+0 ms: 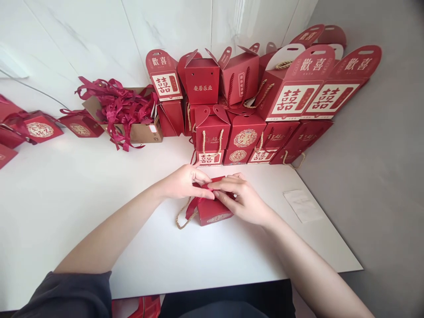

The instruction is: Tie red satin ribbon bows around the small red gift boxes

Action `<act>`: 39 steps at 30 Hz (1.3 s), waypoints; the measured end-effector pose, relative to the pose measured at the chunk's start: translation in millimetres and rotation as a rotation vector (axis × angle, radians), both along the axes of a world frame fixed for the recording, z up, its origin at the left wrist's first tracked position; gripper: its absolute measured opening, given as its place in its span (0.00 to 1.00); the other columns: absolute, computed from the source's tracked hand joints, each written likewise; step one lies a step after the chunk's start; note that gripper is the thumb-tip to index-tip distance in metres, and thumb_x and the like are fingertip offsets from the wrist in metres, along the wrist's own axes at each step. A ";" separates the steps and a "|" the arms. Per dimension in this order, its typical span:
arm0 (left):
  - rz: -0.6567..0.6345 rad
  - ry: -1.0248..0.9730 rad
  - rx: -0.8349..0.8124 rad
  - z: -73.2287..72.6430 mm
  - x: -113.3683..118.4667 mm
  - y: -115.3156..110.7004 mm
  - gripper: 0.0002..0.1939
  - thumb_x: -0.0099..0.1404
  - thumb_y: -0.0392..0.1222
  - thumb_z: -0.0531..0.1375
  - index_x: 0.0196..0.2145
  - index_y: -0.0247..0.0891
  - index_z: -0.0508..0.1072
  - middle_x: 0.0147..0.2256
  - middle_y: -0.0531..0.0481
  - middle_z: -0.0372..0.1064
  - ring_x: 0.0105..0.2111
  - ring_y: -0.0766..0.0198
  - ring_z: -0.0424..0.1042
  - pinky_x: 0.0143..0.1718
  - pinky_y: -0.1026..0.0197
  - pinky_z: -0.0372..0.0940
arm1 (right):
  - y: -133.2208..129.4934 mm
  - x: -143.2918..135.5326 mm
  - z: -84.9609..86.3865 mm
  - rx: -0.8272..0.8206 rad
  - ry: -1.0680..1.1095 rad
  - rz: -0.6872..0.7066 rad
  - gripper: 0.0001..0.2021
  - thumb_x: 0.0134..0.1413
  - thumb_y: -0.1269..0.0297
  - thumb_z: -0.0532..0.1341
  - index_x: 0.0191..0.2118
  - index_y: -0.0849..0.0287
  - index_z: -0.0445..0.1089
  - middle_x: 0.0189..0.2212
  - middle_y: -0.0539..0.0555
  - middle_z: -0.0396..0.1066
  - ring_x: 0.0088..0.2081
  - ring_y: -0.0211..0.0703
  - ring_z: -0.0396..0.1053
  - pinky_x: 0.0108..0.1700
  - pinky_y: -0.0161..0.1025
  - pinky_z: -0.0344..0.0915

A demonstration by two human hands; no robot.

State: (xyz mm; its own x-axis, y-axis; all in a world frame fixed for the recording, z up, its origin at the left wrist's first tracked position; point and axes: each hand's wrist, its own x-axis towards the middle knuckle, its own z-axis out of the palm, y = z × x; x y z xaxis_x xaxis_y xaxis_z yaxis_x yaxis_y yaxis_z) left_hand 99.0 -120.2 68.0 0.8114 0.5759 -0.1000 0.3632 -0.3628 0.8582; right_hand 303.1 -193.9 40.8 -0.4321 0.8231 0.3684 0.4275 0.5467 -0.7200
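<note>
A small red gift box point(212, 213) with a pale round emblem sits on the white table in front of me. My left hand point(189, 182) and my right hand point(244, 198) meet over its top, fingertips pinched close together on a red ribbon point(192, 207). One ribbon end hangs down the box's left side. Beside it a twisted gold cord handle point(180, 221) loops onto the table. My fingers cover most of the box top, so the ribbon's shape there is hidden.
Stacked red gift boxes point(243, 132) stand along the back and right. A cardboard box point(145, 132) overflows with red ribbons point(124, 106). More ribboned boxes point(43, 126) line the left. A white paper piece point(302, 205) lies near the table's right edge, beside a grey wall point(380, 176).
</note>
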 end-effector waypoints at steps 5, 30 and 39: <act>0.085 0.024 0.048 -2.5 1.3 -4.3 0.13 0.60 0.49 0.63 0.33 0.36 0.79 0.28 0.51 0.76 0.29 0.65 0.74 0.43 0.57 0.69 | -1.6 5.5 0.0 -0.124 0.191 -0.094 0.09 0.63 0.61 0.57 0.44 0.54 0.72 0.36 0.53 0.72 0.37 0.43 0.68 0.45 0.43 0.63; 0.087 -0.019 -0.163 2.8 -1.3 -9.5 0.12 0.64 0.47 0.61 0.34 0.36 0.64 0.26 0.53 0.70 0.27 0.66 0.71 0.32 0.61 0.65 | 1.9 11.1 -4.7 -0.303 0.217 -0.102 0.09 0.56 0.56 0.64 0.31 0.56 0.72 0.56 0.56 0.64 0.62 0.50 0.57 0.62 0.48 0.52; 0.006 -0.043 -0.072 20.1 -11.5 -3.2 0.20 0.56 0.43 0.67 0.45 0.38 0.69 0.36 0.48 0.74 0.38 0.61 0.75 0.41 0.59 0.68 | 8.5 34.6 -1.6 -0.470 0.374 0.028 0.07 0.58 0.63 0.61 0.30 0.57 0.70 0.57 0.55 0.66 0.58 0.49 0.63 0.59 0.46 0.57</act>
State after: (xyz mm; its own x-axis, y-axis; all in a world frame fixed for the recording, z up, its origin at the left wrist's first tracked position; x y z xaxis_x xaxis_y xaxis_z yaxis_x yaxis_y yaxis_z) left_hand 87.5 -123.4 88.1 0.8122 0.5735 -0.1069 0.3277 -0.2970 0.8969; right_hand 337.8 -185.4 39.2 -0.3672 0.9248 0.0990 0.0885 0.1407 -0.9861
